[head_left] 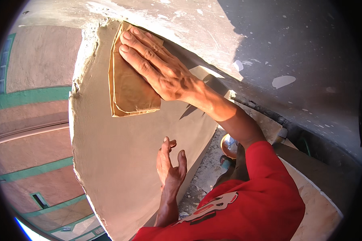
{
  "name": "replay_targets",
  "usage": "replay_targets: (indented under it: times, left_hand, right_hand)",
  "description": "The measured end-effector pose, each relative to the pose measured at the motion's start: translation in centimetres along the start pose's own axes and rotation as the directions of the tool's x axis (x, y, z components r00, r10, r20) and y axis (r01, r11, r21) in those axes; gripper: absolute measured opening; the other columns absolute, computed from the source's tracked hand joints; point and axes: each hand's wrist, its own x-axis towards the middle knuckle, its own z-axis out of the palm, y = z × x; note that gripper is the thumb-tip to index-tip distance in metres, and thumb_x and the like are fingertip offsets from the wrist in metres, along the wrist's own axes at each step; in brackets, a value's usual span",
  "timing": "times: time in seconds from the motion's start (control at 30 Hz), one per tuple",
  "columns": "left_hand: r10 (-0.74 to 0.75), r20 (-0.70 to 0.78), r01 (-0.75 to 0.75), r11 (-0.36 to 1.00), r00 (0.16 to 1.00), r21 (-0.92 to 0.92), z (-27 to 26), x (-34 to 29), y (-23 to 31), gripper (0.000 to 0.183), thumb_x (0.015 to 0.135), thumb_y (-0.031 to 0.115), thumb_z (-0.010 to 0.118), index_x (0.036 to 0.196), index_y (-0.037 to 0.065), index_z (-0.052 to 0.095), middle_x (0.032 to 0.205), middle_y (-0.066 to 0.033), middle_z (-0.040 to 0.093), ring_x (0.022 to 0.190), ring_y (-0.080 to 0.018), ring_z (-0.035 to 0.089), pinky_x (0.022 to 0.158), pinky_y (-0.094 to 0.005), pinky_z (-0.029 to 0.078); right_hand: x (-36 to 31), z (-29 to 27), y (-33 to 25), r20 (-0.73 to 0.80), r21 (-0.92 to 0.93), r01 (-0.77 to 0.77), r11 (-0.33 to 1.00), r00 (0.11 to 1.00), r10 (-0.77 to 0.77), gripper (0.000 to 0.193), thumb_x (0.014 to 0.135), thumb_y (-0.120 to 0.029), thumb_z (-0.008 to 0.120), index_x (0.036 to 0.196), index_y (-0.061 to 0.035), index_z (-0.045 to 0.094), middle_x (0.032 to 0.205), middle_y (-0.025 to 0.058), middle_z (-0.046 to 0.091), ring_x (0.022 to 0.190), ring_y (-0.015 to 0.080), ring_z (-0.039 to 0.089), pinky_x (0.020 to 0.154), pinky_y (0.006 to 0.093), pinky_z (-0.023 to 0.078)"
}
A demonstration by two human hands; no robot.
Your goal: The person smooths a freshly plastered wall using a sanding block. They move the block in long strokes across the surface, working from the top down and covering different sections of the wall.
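Squarely beneath the right hand point(161, 72) lay a folded, tan-brown, roughly rectangular sheet point(128, 90), paper or cloth, its long axis running up and down the view, near the upper end of a smooth, grey-beige plastered panel point(108, 160). The hand crossed it slantwise from the right, fingers straight, close together and flat on the sheet's upper right part; the thumb was hidden, so I could not tell whether this grip pinched anything. The sheet's left and lower borders showed bare of fingers. The left hand point(171, 168) was the farther one, below the sheet and toward the panel's lower right edge, its grip spread and holding nothing visible.

The panel's left edge was ragged and whitish; sunlight and shadow crossed a paint-flecked wall point(269, 44) beyond its upper right edge. A pinkish building with green bands point(36, 136) stood at left, and a round, orange-rimmed container point(224, 147) at right.
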Motion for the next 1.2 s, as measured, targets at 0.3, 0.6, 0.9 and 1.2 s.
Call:
replay_targets:
  times: [0.3, 0.6, 0.9, 1.2]
  left_hand:
    - [-0.303, 0.402, 0.307, 0.950, 0.864, 0.056, 5.3, -11.4, -7.4, 0.051, 0.097, 0.012, 0.068, 0.144, 0.002, 0.050, 0.101, -0.0162, 0.073, 0.099, -0.0366, 0.070, 0.087, -0.0477, 0.055]
    - [-0.360, 0.488, 0.380, 0.923, 0.795, 0.061, 8.1, -17.8, -13.1, 0.048, 0.098, 0.014, 0.067, 0.142, 0.004, 0.050, 0.100, -0.0161, 0.075, 0.092, -0.0336, 0.074, 0.079, -0.0448, 0.059]
    - [-0.394, 0.537, 0.430, 0.901, 0.746, 0.064, 7.8, -19.2, -12.8, 0.046, 0.100, 0.017, 0.066, 0.140, 0.002, 0.052, 0.102, -0.0161, 0.075, 0.096, -0.0316, 0.074, 0.088, -0.0421, 0.059]
    - [-0.465, 0.580, 0.542, 0.839, 0.669, 0.046, 7.2, -22.1, -13.8, 0.045, 0.101, 0.029, 0.063, 0.140, 0.006, 0.055, 0.110, -0.0163, 0.074, 0.107, -0.0342, 0.071, 0.090, -0.0449, 0.056]
  right_hand:
    - [-7.8, -1.1, 2.3, 0.049, 0.014, -0.057, 0.998, 0.997, 0.056, 0.044, 0.105, -0.009, 0.043, 0.146, 0.0049, 0.050, 0.161, 0.0200, 0.038, 0.149, 0.0382, 0.037, 0.121, 0.0557, 0.040]
    - [-14.8, -0.5, 4.8, 0.061, 0.086, -0.088, 0.992, 0.995, 0.083, 0.048, 0.105, -0.011, 0.040, 0.149, 0.0041, 0.046, 0.160, 0.0206, 0.040, 0.149, 0.0392, 0.037, 0.120, 0.0573, 0.038]
    - [-22.1, -1.1, 5.0, 0.031, -0.043, -0.259, 0.965, 0.965, 0.261, 0.046, 0.103, -0.005, 0.043, 0.149, 0.0033, 0.046, 0.158, 0.0242, 0.039, 0.146, 0.0428, 0.040, 0.120, 0.0576, 0.038]
    - [-2.6, 1.3, 0.1, -0.101, 0.009, 0.008, 1.000, 0.995, -0.007, 0.045, 0.103, -0.006, 0.046, 0.148, 0.0030, 0.048, 0.159, 0.0228, 0.039, 0.147, 0.0404, 0.039, 0.120, 0.0559, 0.038]
